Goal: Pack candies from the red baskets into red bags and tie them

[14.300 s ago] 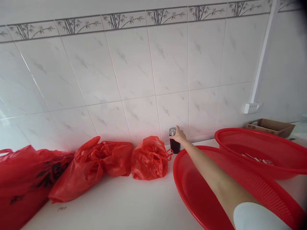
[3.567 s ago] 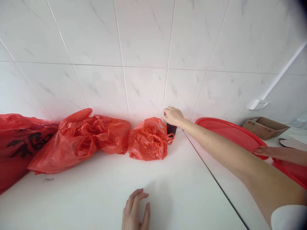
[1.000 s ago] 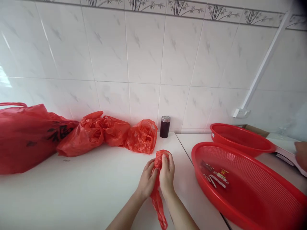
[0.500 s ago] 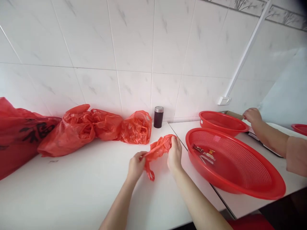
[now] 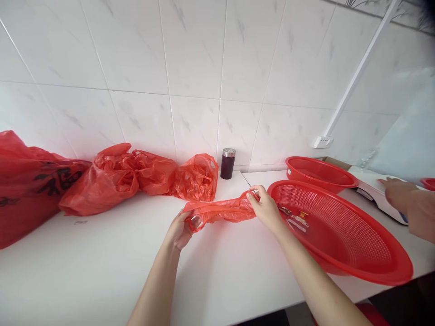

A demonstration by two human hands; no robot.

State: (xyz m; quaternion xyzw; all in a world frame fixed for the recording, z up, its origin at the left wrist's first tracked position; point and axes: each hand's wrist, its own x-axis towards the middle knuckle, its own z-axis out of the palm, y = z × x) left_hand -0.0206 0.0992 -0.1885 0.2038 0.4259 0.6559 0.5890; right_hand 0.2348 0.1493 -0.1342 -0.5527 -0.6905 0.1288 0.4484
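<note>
Red plastic, thin and wrinkled, forms the bag (image 5: 227,211) stretched just above the counter (image 5: 102,271). The left hand (image 5: 180,230) has its grip clamped on one end, the right hand (image 5: 267,210) its grip pinched on the other. Near the counter's back edge, a dark cup (image 5: 228,165) stands beside bunched bags (image 5: 195,179); a wide basket (image 5: 356,226) sits right.

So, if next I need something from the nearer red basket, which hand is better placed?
Probably the right hand: it holds the thin red bag right beside the nearer red basket. The left hand, at the bag's other end, is farther away.
</note>
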